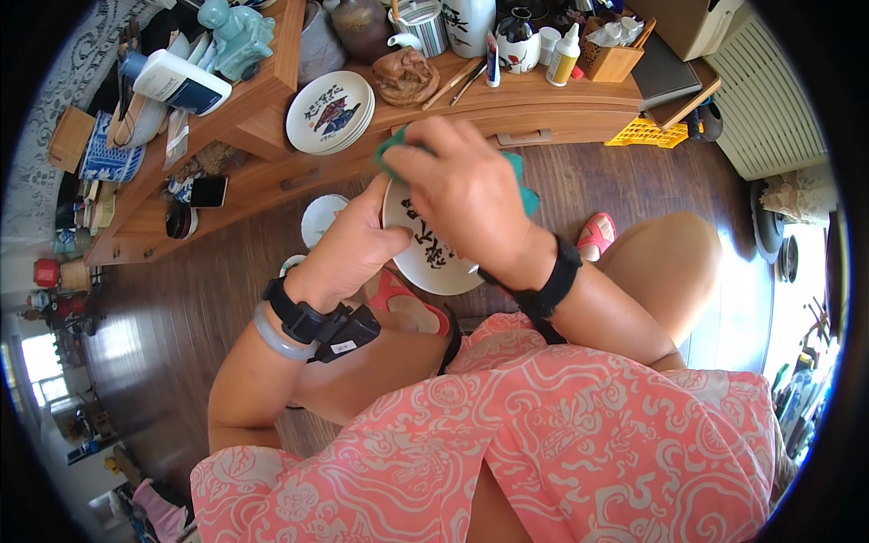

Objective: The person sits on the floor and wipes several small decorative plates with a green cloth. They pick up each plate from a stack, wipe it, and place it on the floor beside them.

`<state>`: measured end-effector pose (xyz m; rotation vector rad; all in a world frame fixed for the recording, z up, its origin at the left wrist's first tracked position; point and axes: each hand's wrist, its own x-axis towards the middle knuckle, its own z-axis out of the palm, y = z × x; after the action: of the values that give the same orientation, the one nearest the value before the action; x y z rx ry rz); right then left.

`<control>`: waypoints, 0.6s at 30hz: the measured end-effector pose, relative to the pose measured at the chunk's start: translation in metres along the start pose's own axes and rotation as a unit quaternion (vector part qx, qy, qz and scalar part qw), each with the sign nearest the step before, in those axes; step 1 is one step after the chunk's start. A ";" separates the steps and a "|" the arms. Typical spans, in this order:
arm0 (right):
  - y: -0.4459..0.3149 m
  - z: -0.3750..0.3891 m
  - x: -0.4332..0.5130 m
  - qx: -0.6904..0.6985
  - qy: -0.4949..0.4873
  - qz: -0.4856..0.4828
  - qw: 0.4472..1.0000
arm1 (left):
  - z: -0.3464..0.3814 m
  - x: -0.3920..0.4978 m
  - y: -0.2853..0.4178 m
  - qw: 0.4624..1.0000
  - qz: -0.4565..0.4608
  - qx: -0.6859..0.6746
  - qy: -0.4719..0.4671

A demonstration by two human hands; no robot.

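My left hand [356,244] grips a round white plate [448,275] by its left side, thumb on the upper face. Black brush-style characters run across that face, partly hidden by my right hand [468,183]. A green cloth [399,155] is pinched in my right fingers at the plate's far rim. More green material [523,186] shows beyond that hand; whether it is the same cloth I cannot tell. The plate is held above my lap, tilted. Black straps circle both wrists.
Ahead, a wooden desk [570,115] carries stacked painted plates [333,112], a carved brown ornament [405,76], brushes [451,83], a glue bottle [563,58] and a striped teapot [426,27]. A white dish [320,220] sits lower, beyond my left hand. A phone [208,192] lies on a left shelf.
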<state>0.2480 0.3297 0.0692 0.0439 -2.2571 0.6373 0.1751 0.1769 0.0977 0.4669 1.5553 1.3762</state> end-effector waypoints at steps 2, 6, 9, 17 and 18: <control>0.014 -0.001 0.004 -0.053 -0.017 0.025 0.998 | 0.002 0.000 0.002 1.000 0.009 -0.023 -0.005; 0.043 -0.004 -0.002 -0.137 -0.032 0.061 0.988 | 0.003 0.000 0.005 0.998 0.055 -0.038 0.007; 0.060 -0.015 -0.006 -0.210 -0.171 0.191 0.944 | -0.006 -0.002 0.006 0.998 0.047 -0.015 0.042; 0.052 -0.054 0.007 0.077 -0.021 0.102 0.992 | -0.020 0.001 0.004 0.998 0.029 -0.041 0.044; 0.045 -0.049 0.009 0.100 -0.024 0.058 0.993 | -0.019 0.003 0.005 0.998 0.022 -0.042 0.035</control>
<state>0.2654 0.3929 0.0842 0.0273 -2.2457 0.9321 0.1564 0.1703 0.0988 0.4072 1.5453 1.5003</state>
